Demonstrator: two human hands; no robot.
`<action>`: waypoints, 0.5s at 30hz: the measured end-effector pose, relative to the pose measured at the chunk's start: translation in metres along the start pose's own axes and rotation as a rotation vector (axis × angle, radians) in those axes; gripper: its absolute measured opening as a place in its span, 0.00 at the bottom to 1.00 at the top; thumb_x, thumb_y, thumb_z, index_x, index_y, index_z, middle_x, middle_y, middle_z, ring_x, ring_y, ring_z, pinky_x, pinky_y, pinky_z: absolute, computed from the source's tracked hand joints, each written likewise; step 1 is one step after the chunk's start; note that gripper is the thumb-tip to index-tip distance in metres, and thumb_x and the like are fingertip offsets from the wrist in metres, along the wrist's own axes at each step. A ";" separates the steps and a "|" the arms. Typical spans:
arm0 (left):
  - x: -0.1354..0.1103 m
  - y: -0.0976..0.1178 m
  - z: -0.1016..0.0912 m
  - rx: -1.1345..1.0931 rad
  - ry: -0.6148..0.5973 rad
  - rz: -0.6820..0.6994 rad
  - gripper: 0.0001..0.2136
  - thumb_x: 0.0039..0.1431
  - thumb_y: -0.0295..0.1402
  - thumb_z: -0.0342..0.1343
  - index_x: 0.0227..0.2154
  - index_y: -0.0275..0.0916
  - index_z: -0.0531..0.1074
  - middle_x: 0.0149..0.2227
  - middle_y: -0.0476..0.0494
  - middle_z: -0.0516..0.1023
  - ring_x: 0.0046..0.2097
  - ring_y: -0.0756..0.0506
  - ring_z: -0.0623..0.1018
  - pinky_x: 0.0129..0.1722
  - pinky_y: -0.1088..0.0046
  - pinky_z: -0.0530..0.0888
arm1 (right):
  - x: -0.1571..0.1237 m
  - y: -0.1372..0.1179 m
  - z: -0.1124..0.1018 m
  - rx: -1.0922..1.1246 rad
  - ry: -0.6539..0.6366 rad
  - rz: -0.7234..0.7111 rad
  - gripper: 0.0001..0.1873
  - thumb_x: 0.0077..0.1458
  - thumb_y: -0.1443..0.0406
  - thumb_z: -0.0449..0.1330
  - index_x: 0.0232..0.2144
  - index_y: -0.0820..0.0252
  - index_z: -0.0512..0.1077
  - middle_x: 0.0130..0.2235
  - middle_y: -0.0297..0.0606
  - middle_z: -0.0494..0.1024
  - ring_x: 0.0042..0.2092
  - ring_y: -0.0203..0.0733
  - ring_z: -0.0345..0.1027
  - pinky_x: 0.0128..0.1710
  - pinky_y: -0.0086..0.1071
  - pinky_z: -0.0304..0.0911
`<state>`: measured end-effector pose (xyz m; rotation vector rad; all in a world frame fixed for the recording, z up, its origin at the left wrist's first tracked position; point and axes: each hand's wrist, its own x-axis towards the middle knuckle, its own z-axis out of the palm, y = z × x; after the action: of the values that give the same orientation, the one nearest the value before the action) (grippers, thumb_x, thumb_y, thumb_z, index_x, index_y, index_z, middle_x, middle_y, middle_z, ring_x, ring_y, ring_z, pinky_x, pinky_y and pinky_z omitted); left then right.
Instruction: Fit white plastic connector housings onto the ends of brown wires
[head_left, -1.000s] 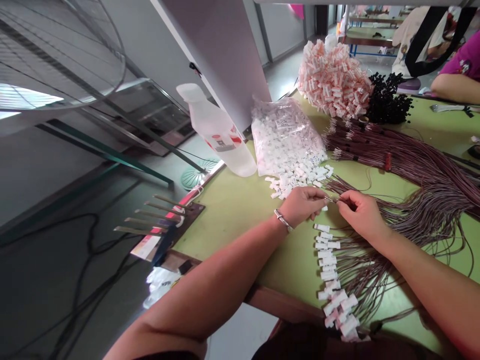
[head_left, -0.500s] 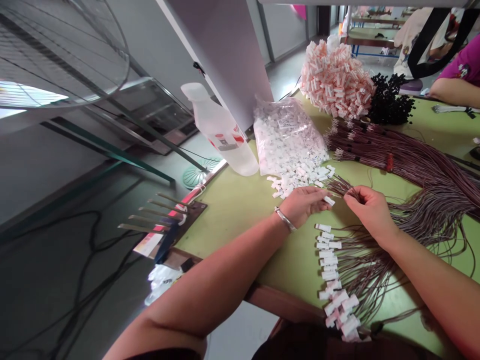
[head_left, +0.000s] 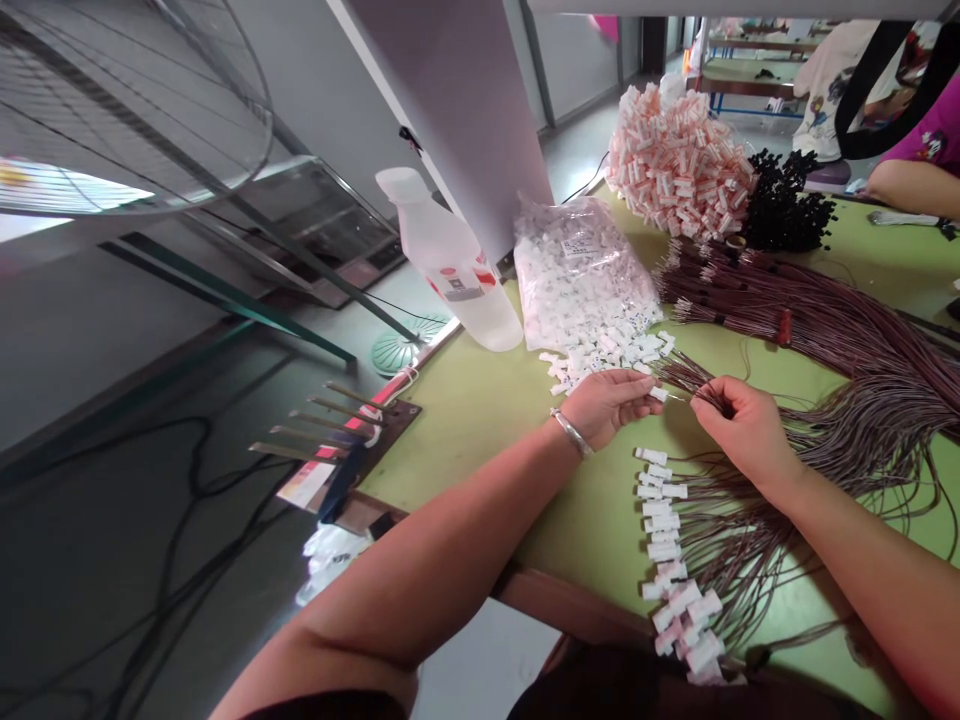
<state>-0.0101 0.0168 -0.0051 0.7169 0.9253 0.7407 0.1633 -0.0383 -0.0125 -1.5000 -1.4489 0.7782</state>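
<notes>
Between the thumb and fingers of my left hand (head_left: 611,405) is a small white connector housing (head_left: 659,395). My right hand (head_left: 739,420) pinches a bundle of thin brown wires (head_left: 681,372), whose bare ends point left. One wire tip reaches close to the housing; whether it is inside, I cannot tell. Loose white housings (head_left: 600,355) spill from a clear plastic bag (head_left: 589,265) just beyond my left hand. Below my hands, a column of white housings with wires attached (head_left: 663,535) lies along the green table (head_left: 465,430).
A translucent bottle (head_left: 454,265) stands left of the bag. Behind are a heap of pale pink connectors (head_left: 679,160), black parts (head_left: 787,200) and a thick brown wire bundle (head_left: 840,310). A pronged metal rack (head_left: 337,425) sits at the left edge. Another person's arm (head_left: 911,185) rests at far right.
The wire tip and the white housing have come closer together, with a single wire now stretching from my right fingers toward it. The whole view has shifted slightly.
</notes>
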 end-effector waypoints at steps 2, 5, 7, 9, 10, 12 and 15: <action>0.001 -0.001 0.000 0.014 -0.003 -0.002 0.02 0.53 0.22 0.58 0.27 0.27 0.72 0.19 0.44 0.76 0.20 0.55 0.75 0.21 0.86 0.71 | 0.000 0.001 0.000 -0.021 0.001 -0.017 0.07 0.46 0.63 0.58 0.23 0.61 0.67 0.22 0.30 0.66 0.24 0.32 0.56 0.26 0.26 0.55; 0.002 -0.003 -0.001 0.049 0.000 -0.005 0.03 0.51 0.24 0.60 0.28 0.28 0.72 0.19 0.45 0.76 0.19 0.55 0.74 0.21 0.85 0.71 | -0.001 0.001 0.001 -0.067 0.011 -0.055 0.07 0.47 0.63 0.57 0.23 0.60 0.67 0.22 0.30 0.67 0.24 0.32 0.58 0.26 0.26 0.56; 0.002 -0.005 -0.002 0.098 0.010 0.020 0.05 0.51 0.26 0.61 0.29 0.29 0.73 0.19 0.45 0.77 0.19 0.55 0.75 0.21 0.84 0.71 | -0.001 0.002 0.001 -0.125 0.024 -0.095 0.06 0.48 0.63 0.57 0.23 0.60 0.67 0.22 0.31 0.68 0.24 0.33 0.59 0.27 0.26 0.57; 0.002 -0.007 -0.002 0.183 0.021 0.076 0.06 0.50 0.28 0.62 0.28 0.29 0.74 0.20 0.45 0.77 0.21 0.54 0.75 0.21 0.83 0.71 | -0.001 0.002 0.000 -0.202 0.034 -0.141 0.06 0.50 0.63 0.56 0.25 0.60 0.67 0.23 0.31 0.70 0.25 0.34 0.61 0.28 0.27 0.57; 0.002 -0.008 -0.002 0.235 0.020 0.109 0.07 0.49 0.29 0.62 0.28 0.30 0.74 0.20 0.45 0.77 0.21 0.54 0.76 0.22 0.83 0.71 | -0.001 0.002 -0.001 -0.240 0.035 -0.162 0.06 0.51 0.63 0.55 0.27 0.60 0.68 0.24 0.32 0.72 0.26 0.34 0.62 0.28 0.27 0.57; 0.001 -0.009 -0.002 0.338 0.015 0.167 0.07 0.47 0.29 0.63 0.29 0.30 0.75 0.21 0.45 0.77 0.22 0.53 0.76 0.22 0.82 0.71 | -0.001 0.002 -0.002 -0.302 0.028 -0.194 0.06 0.53 0.63 0.54 0.29 0.59 0.68 0.27 0.34 0.74 0.27 0.36 0.64 0.30 0.28 0.58; -0.003 -0.009 0.000 0.471 0.016 0.222 0.07 0.46 0.28 0.63 0.30 0.32 0.76 0.19 0.48 0.76 0.20 0.53 0.75 0.21 0.81 0.72 | -0.001 0.002 -0.004 -0.375 -0.013 -0.228 0.07 0.55 0.63 0.52 0.31 0.59 0.68 0.30 0.36 0.76 0.30 0.38 0.67 0.32 0.30 0.59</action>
<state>-0.0090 0.0095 -0.0105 1.2450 1.0584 0.7286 0.1676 -0.0398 -0.0132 -1.5641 -1.8110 0.3920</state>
